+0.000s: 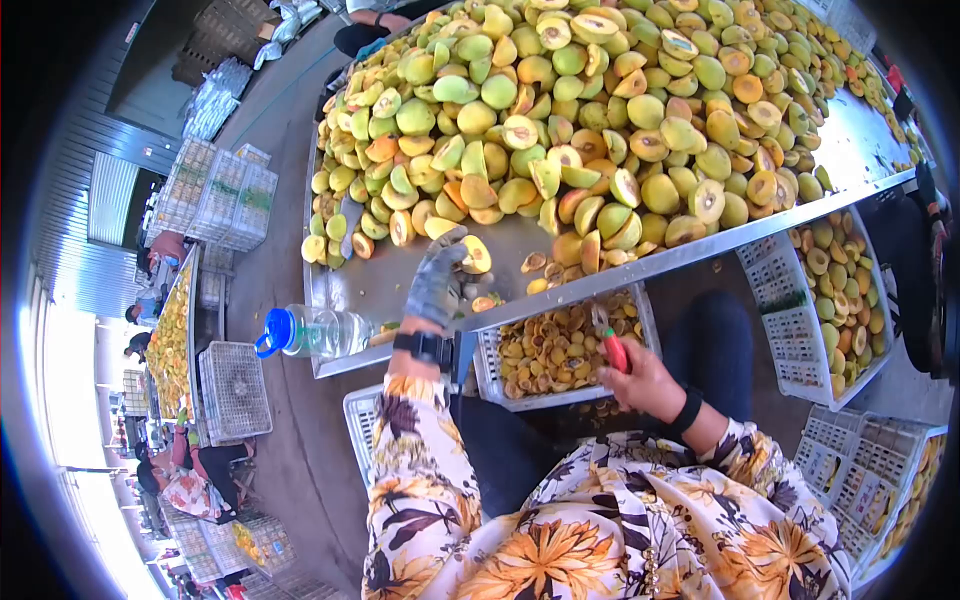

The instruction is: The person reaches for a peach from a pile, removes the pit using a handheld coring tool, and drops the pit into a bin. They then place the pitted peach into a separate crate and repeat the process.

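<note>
My left hand (437, 278), in a grey glove, is at the near edge of the metal table (385, 270), its fingers closed on a halved fruit (476, 255) with the cut side showing. My right hand (640, 378) is bare and wrapped round the red handle of a small tool (612, 348), whose metal end points up over a white crate (515, 403) of cut fruit pieces below the table edge. A large heap of green and yellow halved fruit (560, 110) covers much of the table beyond my hands.
A clear bottle with a blue cap (318, 332) lies at the table's left corner. Crates of fruit (800, 345) stand at the right. Across the floor at left are stacked crates (212, 195), another fruit table (172, 330) and a seated person (195, 480).
</note>
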The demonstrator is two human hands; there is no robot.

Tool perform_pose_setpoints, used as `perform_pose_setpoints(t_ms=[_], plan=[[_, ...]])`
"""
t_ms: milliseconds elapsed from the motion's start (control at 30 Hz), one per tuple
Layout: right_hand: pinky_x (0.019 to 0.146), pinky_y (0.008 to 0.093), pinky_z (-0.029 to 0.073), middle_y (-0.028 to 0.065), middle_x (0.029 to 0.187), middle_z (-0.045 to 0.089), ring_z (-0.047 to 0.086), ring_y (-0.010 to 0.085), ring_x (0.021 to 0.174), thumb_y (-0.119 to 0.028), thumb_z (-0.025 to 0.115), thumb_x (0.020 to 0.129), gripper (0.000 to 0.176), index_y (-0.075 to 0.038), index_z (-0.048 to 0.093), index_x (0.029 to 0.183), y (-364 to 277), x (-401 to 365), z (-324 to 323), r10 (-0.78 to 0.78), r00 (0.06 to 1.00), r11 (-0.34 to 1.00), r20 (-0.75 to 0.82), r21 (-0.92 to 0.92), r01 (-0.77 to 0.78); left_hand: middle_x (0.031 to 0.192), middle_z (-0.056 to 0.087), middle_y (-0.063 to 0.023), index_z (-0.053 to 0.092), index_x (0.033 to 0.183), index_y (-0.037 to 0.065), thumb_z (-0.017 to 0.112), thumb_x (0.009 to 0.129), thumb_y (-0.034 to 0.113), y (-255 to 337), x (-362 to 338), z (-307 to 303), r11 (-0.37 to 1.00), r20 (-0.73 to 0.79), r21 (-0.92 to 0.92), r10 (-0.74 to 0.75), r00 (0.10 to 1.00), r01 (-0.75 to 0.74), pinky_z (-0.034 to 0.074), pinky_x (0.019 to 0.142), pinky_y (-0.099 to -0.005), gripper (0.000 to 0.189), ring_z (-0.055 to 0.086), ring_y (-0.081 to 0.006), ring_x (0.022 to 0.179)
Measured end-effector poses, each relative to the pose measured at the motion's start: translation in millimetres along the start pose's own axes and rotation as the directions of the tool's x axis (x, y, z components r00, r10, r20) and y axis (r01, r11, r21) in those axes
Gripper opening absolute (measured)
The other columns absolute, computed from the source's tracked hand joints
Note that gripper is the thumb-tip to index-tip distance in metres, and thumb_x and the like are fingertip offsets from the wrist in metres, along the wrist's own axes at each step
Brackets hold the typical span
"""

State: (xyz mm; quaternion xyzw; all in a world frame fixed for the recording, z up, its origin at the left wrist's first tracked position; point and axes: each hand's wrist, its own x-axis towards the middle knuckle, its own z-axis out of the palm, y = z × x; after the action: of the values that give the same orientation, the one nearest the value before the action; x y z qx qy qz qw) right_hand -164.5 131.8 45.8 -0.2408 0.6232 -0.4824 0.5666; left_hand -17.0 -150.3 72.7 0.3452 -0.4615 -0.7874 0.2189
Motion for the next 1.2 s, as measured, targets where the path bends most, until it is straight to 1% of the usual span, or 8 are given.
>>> perform_pose_setpoints(t_ms=[100, 433, 633, 767, 833, 900, 1100, 1200], plan=[[0.051, 0.0318, 0.042, 0.0105, 0.06, 0.05, 0.049, 0.0184, 0.05, -0.017, 0.063, 0.075, 0.026, -0.001, 0.052, 0.092, -9.6, 20.3, 14.4, -0.516, 0.853, 0.801, -0.071, -0.393, 0.452, 0.087, 0.06, -0.012, 0.047, 0.113, 0.007, 0.053, 0.083, 0.038, -12.5, -50.1, 29.4, 0.949, -0.012, -0.316, -0.012, 1.0, 0.008, 0.042, 0.033, -0.0231, 0.043, 0.062, -0.0215, 0.056], [0.062, 0.0266, 0.046, 0.0051, 0.078, 0.058, 0.052, 0.0096, 0.066, -0.013, 0.068, 0.074, 0.04, -0.002, 0.051, 0.108, -25.9, 15.8, 63.5, -0.53, 0.848, 0.831, 0.005, -0.192, 0.521, 0.094, 0.059, -0.0063, 0.053, 0.11, 0.012, 0.048, 0.084, 0.049, -76.4, -112.2, 73.2, 0.91, -0.325, -0.413, -0.192, 0.926, 0.044, 0.052, 0.063, -0.0317, 0.046, 0.059, -0.0187, 0.081], [0.063, 0.0285, 0.048, 0.0124, 0.079, 0.062, 0.06, 0.0193, 0.068, -0.011, 0.067, 0.072, 0.043, -0.004, 0.05, 0.11, -26.7, 6.9, 48.5, -0.291, 0.956, 0.891, 0.04, -0.352, 0.286, 0.091, 0.06, -0.0117, 0.054, 0.108, 0.001, 0.056, 0.083, 0.036, -91.3, -132.0, 74.1, 0.895, 0.034, -0.442, -0.045, 0.998, 0.056, 0.054, 0.05, -0.0283, 0.043, 0.062, -0.0194, 0.071], [0.061, 0.0317, 0.048, 0.0162, 0.075, 0.061, 0.061, 0.0267, 0.065, -0.017, 0.068, 0.072, 0.038, -0.005, 0.053, 0.106, -13.9, 11.9, 54.7, -0.528, 0.844, 0.674, 0.092, -0.559, 0.483, 0.09, 0.06, -0.0112, 0.055, 0.104, 0.004, 0.044, 0.084, 0.054, -108.0, -131.1, 37.2, 0.888, 0.24, -0.371, -0.192, 0.952, 0.273, 0.053, 0.047, -0.0304, 0.055, 0.061, -0.0199, 0.069], [0.06, 0.0329, 0.048, 0.0176, 0.075, 0.061, 0.061, 0.0308, 0.067, -0.019, 0.068, 0.073, 0.036, -0.005, 0.054, 0.102, -16.2, 7.3, 56.5, -0.496, 0.862, 0.731, 0.104, -0.486, 0.479, 0.088, 0.061, -0.0099, 0.055, 0.105, 0.007, 0.038, 0.084, 0.06, -114.9, -133.6, 36.1, 0.892, 0.285, -0.338, -0.207, 0.936, 0.3, 0.051, 0.043, -0.0288, 0.06, 0.061, -0.0187, 0.065], [0.065, 0.0307, 0.048, 0.0148, 0.077, 0.061, 0.062, 0.0256, 0.069, -0.017, 0.071, 0.072, 0.039, -0.003, 0.053, 0.103, -16.0, 3.9, 57.7, -0.435, 0.868, 0.771, 0.24, -0.398, 0.496, 0.084, 0.061, -0.0094, 0.054, 0.106, 0.008, 0.036, 0.083, 0.062, -107.4, -144.9, 62.1, 0.952, -0.132, -0.182, -0.27, 0.954, 0.245, 0.049, 0.04, -0.0259, 0.061, 0.06, -0.0176, 0.06], [0.057, 0.028, 0.048, 0.0059, 0.068, 0.058, 0.059, 0.0175, 0.059, -0.018, 0.069, 0.075, 0.034, -0.004, 0.052, 0.101, -11.8, 13.8, 56.8, -0.587, 0.781, 0.68, 0.213, -0.393, 0.619, 0.09, 0.061, -0.0077, 0.052, 0.111, 0.007, 0.037, 0.083, 0.061, -99.4, -150.4, 66.2, 0.99, -0.117, -0.108, -0.108, 0.987, 0.095, 0.045, 0.04, -0.0204, 0.063, 0.059, -0.0146, 0.059], [0.032, 0.0225, 0.034, -0.0013, 0.055, 0.046, 0.04, 0.0068, 0.036, -0.017, 0.063, 0.082, 0.027, -0.007, 0.045, 0.099, -16.4, 11.4, 58.2, -0.075, 0.981, 0.954, 0.177, 0.3, 0.018, 0.094, 0.059, -0.0062, 0.05, 0.115, 0.006, 0.044, 0.087, 0.049, -110.3, -149.3, 68.0, 0.98, -0.154, 0.073, 0.192, 0.969, -0.183, 0.043, 0.045, -0.0177, 0.052, 0.054, -0.0099, 0.057]])
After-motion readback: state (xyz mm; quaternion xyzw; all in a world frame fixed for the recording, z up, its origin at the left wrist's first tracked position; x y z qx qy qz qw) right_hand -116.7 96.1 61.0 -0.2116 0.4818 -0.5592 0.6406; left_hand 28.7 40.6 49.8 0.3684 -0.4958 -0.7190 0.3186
